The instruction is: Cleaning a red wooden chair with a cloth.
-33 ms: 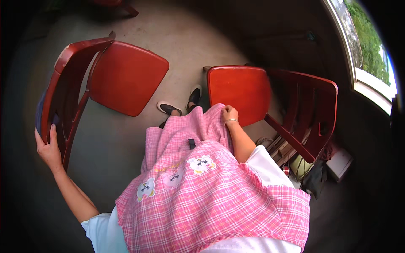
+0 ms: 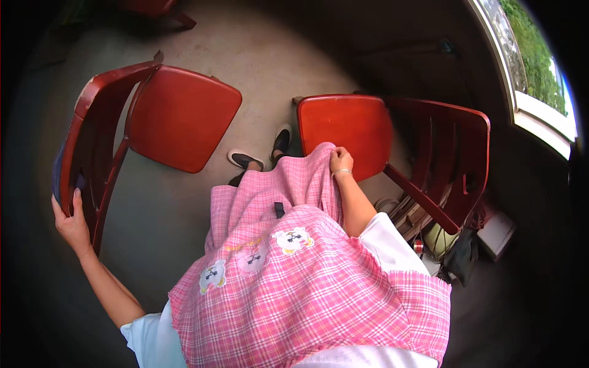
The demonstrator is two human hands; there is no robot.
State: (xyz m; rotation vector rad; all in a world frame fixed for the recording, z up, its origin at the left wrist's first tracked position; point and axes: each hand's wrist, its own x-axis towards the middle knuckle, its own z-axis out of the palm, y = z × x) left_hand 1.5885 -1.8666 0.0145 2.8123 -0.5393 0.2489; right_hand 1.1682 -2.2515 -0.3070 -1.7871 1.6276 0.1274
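My left hand (image 2: 73, 230) is closed round the top rail of the left red chair (image 2: 187, 116), thumb on one side and fingers on the other. A dark bluish cloth (image 2: 58, 168) lies over that rail, partly under my fingers. My right hand (image 2: 342, 161) pinches the hem of the pink plaid apron (image 2: 276, 264) I wear, pulling it out toward the right. That hand is at the near edge of the seat of the right red chair (image 2: 346, 126). Animal-face patches (image 2: 293, 240) decorate the apron.
My dark shoes (image 2: 282, 141) stand on the grey floor (image 2: 257, 55) between the chairs. Behind the right chair sit a white box (image 2: 496, 236), a dark bag (image 2: 460, 264) and other clutter. Another red chair (image 2: 150, 6) shows at the far left. A window (image 2: 534, 55) is at the upper right.
My right hand has moved slightly up and to the right, drawing the apron hem with it over the seat edge. My left hand keeps its hold; the left chair sits slightly lower in view.
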